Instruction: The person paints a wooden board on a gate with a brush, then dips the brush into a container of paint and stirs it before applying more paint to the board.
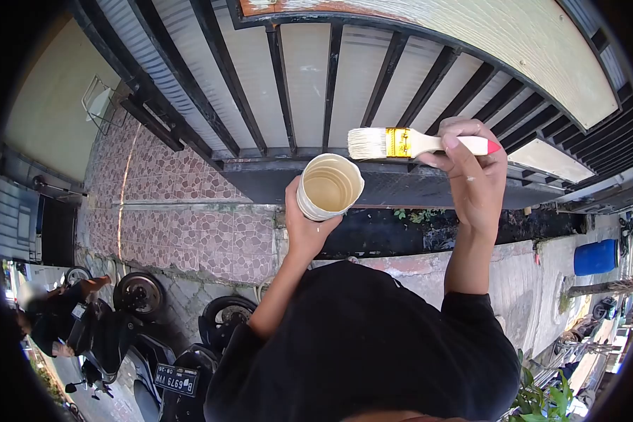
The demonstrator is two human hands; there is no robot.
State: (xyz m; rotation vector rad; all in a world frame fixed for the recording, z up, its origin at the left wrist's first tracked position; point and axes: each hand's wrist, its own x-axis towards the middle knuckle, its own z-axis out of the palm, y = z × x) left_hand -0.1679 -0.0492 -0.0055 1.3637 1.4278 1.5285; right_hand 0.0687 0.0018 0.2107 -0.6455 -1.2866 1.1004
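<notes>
1. Left hand (307,233): at the frame's centre, curled in a grip.
2. Left forearm (278,295): slants up and rightward from the lower centre-left.
3. Right hand (477,174): right of centre, higher than the left, thumb (464,160) and fingers (470,129) pinched.
4. Right forearm (470,264): nearly vertical below it.

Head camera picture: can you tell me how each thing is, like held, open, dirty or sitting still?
Cup: held, open at the top; how full, I can't tell.
Brush: held sideways, bristles outside the cup.
Left hand: curled around the cup.
Right hand: gripping the brush handle, with pale specks on it.
Board: pale, with a reddish patch along one edge.
Barrel: upright or lying, I can't tell.
</notes>
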